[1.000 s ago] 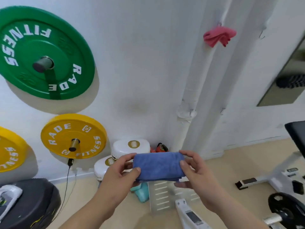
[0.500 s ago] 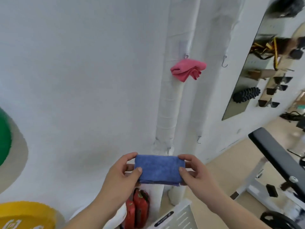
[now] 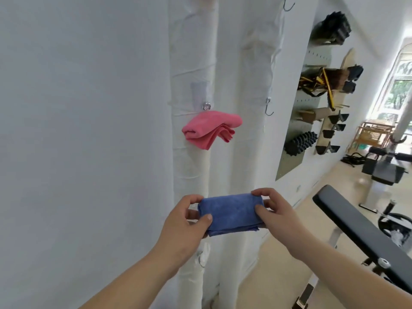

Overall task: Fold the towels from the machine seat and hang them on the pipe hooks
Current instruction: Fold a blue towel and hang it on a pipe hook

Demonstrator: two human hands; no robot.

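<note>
Fingers (image 3: 206,218) of left hand (image 3: 185,221) and right hand (image 3: 276,216) pinch the folded blue towel (image 3: 231,214) by its ends, long axis horizontal, before the pipes (image 3: 191,175); free hook (image 3: 269,108) lies above, nearer the right hand

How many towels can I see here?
2. A pink towel hangs at a hook on the wrapped pipe; a blue towel is gripped by the left hand and right hand. Others may be hidden.
</note>
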